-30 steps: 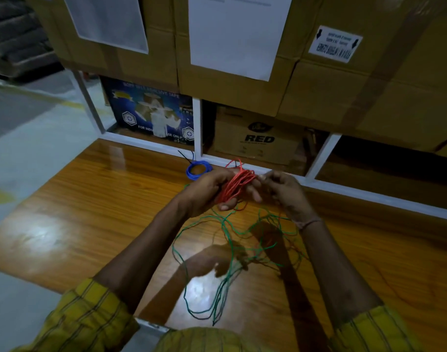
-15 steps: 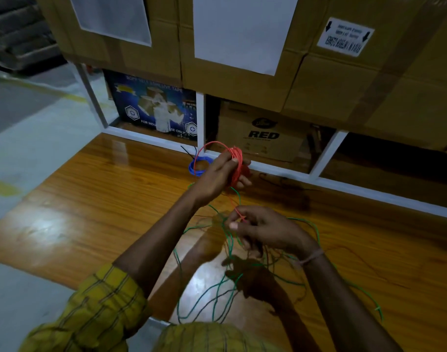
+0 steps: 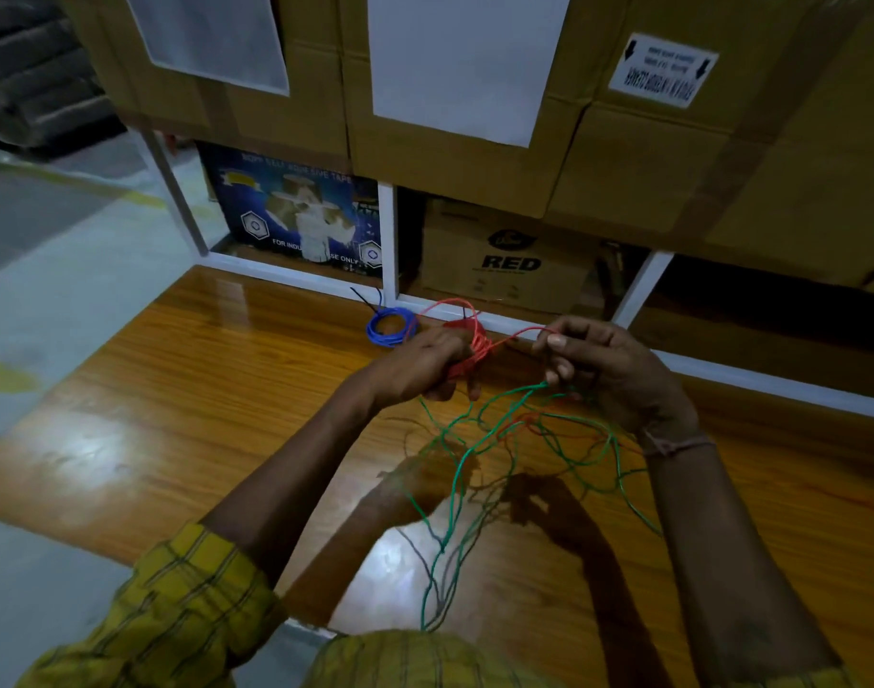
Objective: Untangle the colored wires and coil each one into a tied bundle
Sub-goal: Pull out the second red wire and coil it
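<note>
Red wire [image 3: 467,347]: you have most of it gathered as a coil in your left hand [image 3: 425,362], whose fingers are curled round the bundle above the far part of the wooden surface [image 3: 216,389]. A single red strand runs from the coil across to your right hand [image 3: 598,365], where the fingertips pinch it; a short red length also shows lower down among the green loops. Judgement: step in hand is winding the red wire, not yet tying it. Green wire [image 3: 474,449]: loose and looped, hanging from under your right hand and spreading over the surface toward your body; some strands cross the red tail, so it is not fully free. Blue wire [image 3: 390,327]: already a small coil lying on the surface by the white rack frame [image 3: 389,240], just beyond your left hand; whether it is tied cannot be told. Next move calls for feeding the pinched strand round the coil with even tension, keeping your left grip firm so the turns do not spring open, and drawing the remaining red clear of the green before each wrap. Cardboard boxes [image 3: 474,191] are stacked behind.
</note>
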The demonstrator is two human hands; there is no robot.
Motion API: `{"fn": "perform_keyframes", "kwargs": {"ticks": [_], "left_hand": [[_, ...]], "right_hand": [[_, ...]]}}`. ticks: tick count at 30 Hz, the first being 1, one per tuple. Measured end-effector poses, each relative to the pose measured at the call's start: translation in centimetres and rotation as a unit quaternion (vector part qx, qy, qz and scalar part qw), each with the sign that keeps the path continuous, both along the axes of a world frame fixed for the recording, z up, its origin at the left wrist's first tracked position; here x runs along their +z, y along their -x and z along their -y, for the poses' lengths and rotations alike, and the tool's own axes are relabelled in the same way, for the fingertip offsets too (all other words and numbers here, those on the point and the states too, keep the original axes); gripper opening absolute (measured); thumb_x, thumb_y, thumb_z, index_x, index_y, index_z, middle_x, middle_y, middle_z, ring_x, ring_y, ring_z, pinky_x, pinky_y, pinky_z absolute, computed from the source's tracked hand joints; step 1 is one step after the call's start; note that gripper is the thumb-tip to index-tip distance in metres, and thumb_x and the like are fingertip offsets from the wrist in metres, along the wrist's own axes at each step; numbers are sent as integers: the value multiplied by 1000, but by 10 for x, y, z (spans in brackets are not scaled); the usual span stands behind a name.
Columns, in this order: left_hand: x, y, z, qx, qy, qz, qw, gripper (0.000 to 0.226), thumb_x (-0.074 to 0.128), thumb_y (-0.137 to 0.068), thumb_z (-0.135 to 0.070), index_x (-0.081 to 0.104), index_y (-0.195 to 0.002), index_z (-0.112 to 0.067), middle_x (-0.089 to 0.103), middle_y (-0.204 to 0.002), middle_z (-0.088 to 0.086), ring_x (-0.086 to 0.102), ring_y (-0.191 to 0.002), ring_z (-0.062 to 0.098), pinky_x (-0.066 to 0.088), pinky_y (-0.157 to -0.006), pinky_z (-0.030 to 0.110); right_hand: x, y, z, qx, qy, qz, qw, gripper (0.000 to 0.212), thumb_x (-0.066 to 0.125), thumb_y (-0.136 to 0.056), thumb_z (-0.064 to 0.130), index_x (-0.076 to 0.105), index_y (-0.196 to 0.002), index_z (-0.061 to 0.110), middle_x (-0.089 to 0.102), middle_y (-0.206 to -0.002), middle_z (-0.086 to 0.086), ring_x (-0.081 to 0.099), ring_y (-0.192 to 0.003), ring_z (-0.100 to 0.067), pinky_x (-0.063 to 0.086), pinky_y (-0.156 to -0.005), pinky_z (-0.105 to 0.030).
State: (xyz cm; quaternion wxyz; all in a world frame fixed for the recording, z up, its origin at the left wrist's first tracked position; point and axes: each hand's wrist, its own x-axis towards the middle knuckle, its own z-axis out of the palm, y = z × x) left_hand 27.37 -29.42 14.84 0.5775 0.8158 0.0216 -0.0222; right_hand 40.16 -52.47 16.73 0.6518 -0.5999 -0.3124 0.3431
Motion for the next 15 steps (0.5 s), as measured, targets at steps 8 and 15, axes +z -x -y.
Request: {"fn": "perform_keyframes", "kwargs": {"ticks": [8,15], "left_hand": [[15,-1,0,-90,247,7,965,58,26,-113,-27,58,-123,20,63,-79,19,32,-40,12,22,-39,26],[25,-12,15,-15,388,58,920,54,24,-114,-25,57,-129,14,59,-84,17,35,-40,6,23,-38,21]], "right_hand": [[-33,-8,-18,-72,95,200,972,8,67,-100,7,72,-98,2,75,-87,-21,71,-81,-18,56,-79,-31],[-65,21,-28,-26,151,159,975,24,65,-98,-2,64,-119,10,79,-92,-13,76,-85,-31,59,-77,-49]]}}
